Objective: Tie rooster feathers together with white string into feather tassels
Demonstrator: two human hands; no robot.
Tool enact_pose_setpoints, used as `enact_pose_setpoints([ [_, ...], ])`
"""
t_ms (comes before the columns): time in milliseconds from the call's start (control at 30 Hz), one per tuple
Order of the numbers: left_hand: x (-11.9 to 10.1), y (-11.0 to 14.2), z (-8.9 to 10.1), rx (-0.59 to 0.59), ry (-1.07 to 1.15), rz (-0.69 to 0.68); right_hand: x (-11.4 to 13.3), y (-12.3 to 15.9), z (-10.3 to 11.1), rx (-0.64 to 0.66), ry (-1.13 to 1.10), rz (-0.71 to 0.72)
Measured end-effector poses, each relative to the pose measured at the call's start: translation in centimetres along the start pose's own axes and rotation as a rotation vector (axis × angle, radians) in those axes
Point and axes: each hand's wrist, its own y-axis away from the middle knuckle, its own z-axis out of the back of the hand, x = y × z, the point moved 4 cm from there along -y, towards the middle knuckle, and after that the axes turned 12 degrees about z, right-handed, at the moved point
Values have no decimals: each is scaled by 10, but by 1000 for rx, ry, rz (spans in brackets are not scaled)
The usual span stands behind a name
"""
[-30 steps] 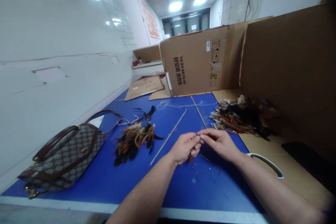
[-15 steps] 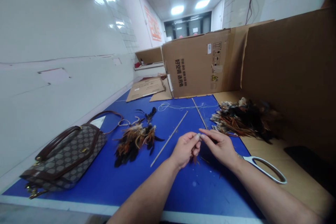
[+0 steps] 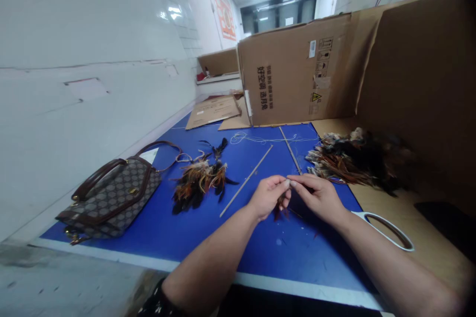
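Feathers [image 3: 197, 183] on blue tabletop [image 3: 208, 242], white wall [image 3: 100, 29] alongside

Cardbd box [image 3: 292, 77]: "好空调 选月兔" [image 3: 262, 88]; warning triangle [image 3: 316, 97]; hdlg icons [image 3: 325, 55]

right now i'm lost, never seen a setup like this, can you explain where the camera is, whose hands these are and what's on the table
There's no machine here: a person works with bare hands, seen by a camera worn on their head, looking forward and down. The left hand pinches something small; reddish-brown feather bits hang below it. The right hand's fingertips meet the left's, but what they grip is hidden. On the blue surface lie a feather bunch, a patterned handbag, thin strips and loose thread. To the right are a bigger feather pile and a white-rimmed handle; cardboard stands behind.
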Motion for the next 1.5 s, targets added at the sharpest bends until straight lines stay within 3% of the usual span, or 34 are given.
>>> enact_pose_setpoints([
  [200,-1,4,-1,35,-61,38,3,-5,5,56,-129,-95],
  [433,2,5,-4,87,-61,87,5,-4,8,18,-71,-121],
  [667,0,-1,7,96,-9,144,3,-6,4,19,-95,-114],
  [800,-5,3,6,206,81,179,8,-4,7,-20,-111,-129],
  [967,-13,12,4,349,139,180,13,-2,6,66,-175,-123],
  [1233,-13,7,12,268,68,198,19,-7,22,-9,-68,-115],
  [1500,1,6,7,270,-151,283,20,-9,19,50,-80,-85],
])
